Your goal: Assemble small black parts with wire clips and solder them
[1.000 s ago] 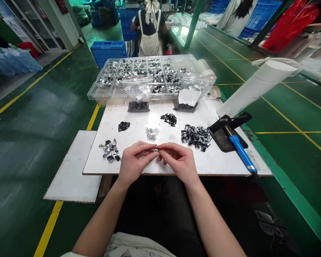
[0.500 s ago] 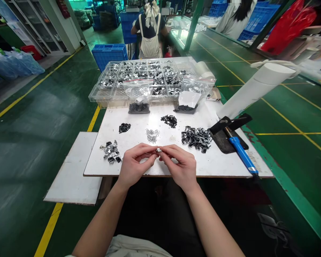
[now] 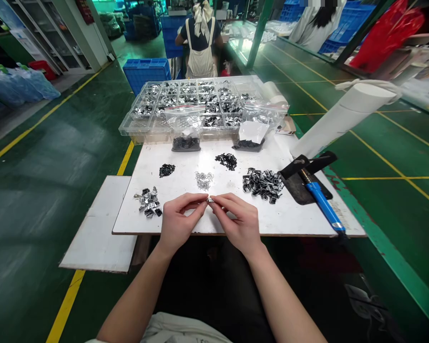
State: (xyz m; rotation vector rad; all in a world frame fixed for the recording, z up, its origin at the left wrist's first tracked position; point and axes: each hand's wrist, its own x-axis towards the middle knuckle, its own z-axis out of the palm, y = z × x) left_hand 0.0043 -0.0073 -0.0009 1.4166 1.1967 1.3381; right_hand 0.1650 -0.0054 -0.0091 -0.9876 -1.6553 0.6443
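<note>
Between my fingertips is a small silvery metal part (image 3: 210,200), too small to make out fully. My left hand (image 3: 180,216) pinches it from the left, and my right hand (image 3: 239,220) pinches it from the right. Both hands hover over the front edge of the white board table (image 3: 128,224). Just beyond my fingers lies a pile of fine silvery pieces (image 3: 204,180). Left of my left hand are loose shiny metal pieces (image 3: 149,202). Farther right, a larger heap of black, glossy parts (image 3: 262,185) spreads out. Two small black piles, one left (image 3: 167,170) and one right (image 3: 226,161), sit farther back.
A clear compartment box (image 3: 186,102) full of small parts stands at the back, with two zip bags, left (image 3: 186,143) and right (image 3: 250,138), before it. A blue-handled soldering iron (image 3: 323,205) rests at right near a white tube (image 3: 346,119). A person (image 3: 200,47) sits ahead.
Both hands keep their pinch on the small metal part. My right hand and the part have shifted slightly left; the piles look the same.
</note>
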